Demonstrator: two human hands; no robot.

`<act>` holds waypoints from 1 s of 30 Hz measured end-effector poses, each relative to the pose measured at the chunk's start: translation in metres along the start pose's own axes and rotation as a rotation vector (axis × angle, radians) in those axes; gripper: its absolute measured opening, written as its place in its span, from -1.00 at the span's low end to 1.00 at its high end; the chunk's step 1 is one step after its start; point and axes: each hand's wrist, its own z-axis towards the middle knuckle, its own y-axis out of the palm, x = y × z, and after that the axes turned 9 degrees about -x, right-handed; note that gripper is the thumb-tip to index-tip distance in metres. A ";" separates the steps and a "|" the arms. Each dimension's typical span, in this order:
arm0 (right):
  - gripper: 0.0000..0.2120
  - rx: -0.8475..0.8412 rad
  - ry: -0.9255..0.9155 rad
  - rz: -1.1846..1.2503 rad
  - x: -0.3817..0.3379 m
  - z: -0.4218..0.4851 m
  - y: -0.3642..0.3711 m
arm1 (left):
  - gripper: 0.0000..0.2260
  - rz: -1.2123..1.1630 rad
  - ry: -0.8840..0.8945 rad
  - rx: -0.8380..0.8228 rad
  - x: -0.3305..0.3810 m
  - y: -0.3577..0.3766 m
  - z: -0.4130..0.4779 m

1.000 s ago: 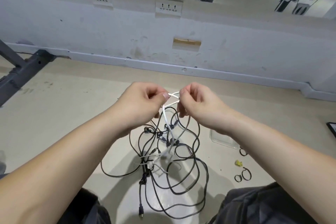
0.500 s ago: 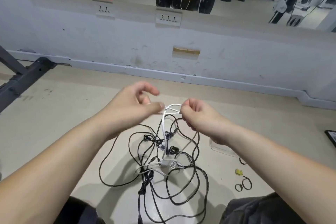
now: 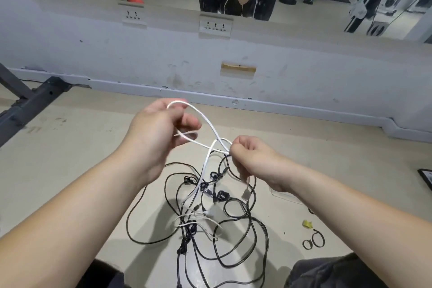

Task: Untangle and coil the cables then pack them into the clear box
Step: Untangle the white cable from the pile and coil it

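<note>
Above the floor (image 3: 70,147), the left hand (image 3: 156,133) held a loop of white cable (image 3: 208,122), its grip curled round the strand. The loop's long axis slanted from far left to near right, where the right hand (image 3: 254,161) had its grip pinched on the crossing. Below, the cable hung down into tangled black cables (image 3: 222,195) on the floor; the clear box (image 3: 284,195) lay partly hidden under the right wrist.

Thin white cable (image 3: 206,163), tangle of black cables (image 3: 221,195), plain beige floor (image 3: 70,152).
The scuffed wall (image 3: 140,54) is pale grey with white socket plates (image 3: 215,25) and a tan wooden patch (image 3: 238,68); the small paper scrap (image 3: 307,224) is yellow, the two ring-shaped ties (image 3: 314,242) black, the metal frame beam (image 3: 35,103) and the trousers (image 3: 339,271) dark grey.
</note>
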 end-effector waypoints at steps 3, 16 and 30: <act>-0.91 0.080 -0.026 -0.083 -0.003 -0.002 -0.002 | -0.61 0.767 0.041 0.061 -0.013 -0.014 0.004; -0.79 0.019 -0.109 0.145 -0.017 -0.008 -0.005 | -0.80 1.130 0.364 -0.337 -0.034 0.002 -0.010; -0.88 0.041 0.044 0.021 0.003 0.008 -0.013 | -0.79 0.359 0.199 0.203 -0.012 -0.006 0.004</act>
